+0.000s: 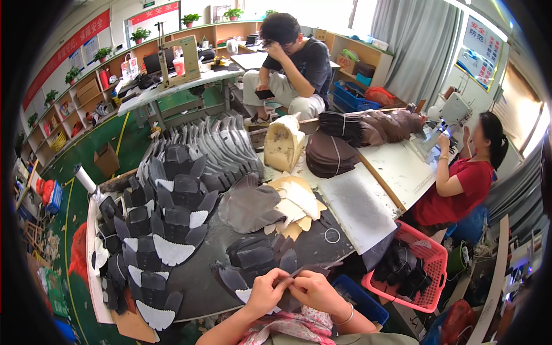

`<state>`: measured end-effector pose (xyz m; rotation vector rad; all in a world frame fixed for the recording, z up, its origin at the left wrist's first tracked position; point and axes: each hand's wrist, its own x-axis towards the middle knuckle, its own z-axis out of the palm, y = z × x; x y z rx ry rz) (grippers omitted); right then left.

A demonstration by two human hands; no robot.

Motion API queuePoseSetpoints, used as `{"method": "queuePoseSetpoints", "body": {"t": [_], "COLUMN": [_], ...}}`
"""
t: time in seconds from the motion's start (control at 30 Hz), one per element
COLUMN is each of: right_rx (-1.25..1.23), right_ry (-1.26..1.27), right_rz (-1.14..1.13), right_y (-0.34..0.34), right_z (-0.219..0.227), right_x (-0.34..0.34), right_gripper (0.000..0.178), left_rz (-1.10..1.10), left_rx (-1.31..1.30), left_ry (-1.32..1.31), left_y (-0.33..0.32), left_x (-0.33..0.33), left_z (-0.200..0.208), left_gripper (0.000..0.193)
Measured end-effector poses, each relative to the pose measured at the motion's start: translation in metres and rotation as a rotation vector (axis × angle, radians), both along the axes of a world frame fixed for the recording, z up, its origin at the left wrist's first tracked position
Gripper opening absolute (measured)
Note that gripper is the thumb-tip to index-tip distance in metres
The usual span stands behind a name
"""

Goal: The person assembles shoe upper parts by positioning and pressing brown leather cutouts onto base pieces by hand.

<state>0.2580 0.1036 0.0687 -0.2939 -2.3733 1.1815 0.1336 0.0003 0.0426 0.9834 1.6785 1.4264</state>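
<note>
Close together at the table's near edge, my left hand [268, 293] and my right hand [316, 292] pinch a thin dark piece of sheet material [310, 268]. Most of it hides behind my fingers, and its far end points right. Just beyond my hands lies a black cut shoe-upper piece [250, 253] with side flaps. To the left, several black pieces with white toothed edges [172, 250] lie in overlapping rows. Ahead are a grey rounded sheet [247, 206] and cream toothed pieces [299, 201]. A thin white ring [332, 235] lies on the black work surface [201, 293].
Stacked grey curved pieces [213, 144], a pale block [283, 144] and brown bundled pieces [330, 154] stand farther back. A pink basket [440, 270] holds black pieces at right. One person [302, 69] sits opposite with a phone; another [466, 178] is by a sewing machine [454, 109].
</note>
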Motion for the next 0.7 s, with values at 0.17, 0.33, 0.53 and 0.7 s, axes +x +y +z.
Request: {"method": "queuePoseSetpoints", "body": {"t": [0.17, 0.33, 0.53, 0.7], "right_rx": [-0.059, -0.367, 0.064, 0.333], "right_ry": [-0.036, -0.078, 0.05, 0.016], "right_rz": [-0.143, -0.533, -0.597, -0.649], "right_y": [0.006, -0.007, -0.005, -0.018], "right_z": [-0.01, -0.012, -0.02, -0.02], "right_x": [0.017, 0.015, -0.003, -0.014], "right_gripper": [0.016, 0.011, 0.009, 0.007], "left_rz": [0.062, 0.085, 0.097, 0.061], "left_rx": [0.04, 0.027, 0.022, 0.014], "left_ry": [-0.123, -0.318, -0.042, -0.55], "left_y": [0.014, 0.028, 0.032, 0.035], "left_x": [0.004, 0.013, 0.013, 0.005], "left_z": [-0.029, -0.034, -0.01, -0.027], "left_gripper": [0.014, 0.016, 0.018, 0.02]}}
